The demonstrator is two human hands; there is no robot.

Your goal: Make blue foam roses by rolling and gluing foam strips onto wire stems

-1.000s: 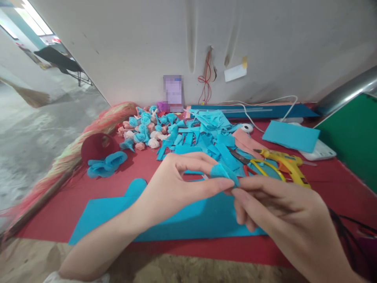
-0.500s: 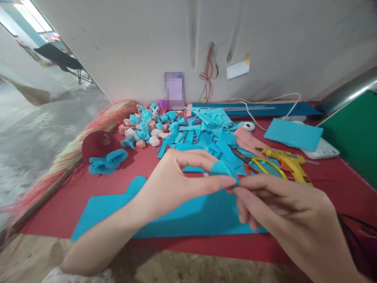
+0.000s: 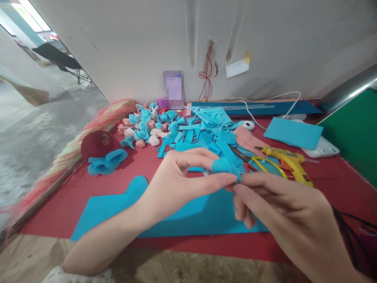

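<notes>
A yellow glue gun (image 3: pixel 287 163) lies on the red cloth (image 3: pixel 332 177). Blue felt strips (image 3: pixel 206 131) are heaped left of it, and rolled rosebuds (image 3: pixel 144 127) lie farther left.

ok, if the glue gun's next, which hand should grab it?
Right, probably. The yellow glue gun lies just beyond the right hand, on its side; the left hand would have to cross over. The left also pinches the blue felt piece, so it could likely hold that alone.
</notes>
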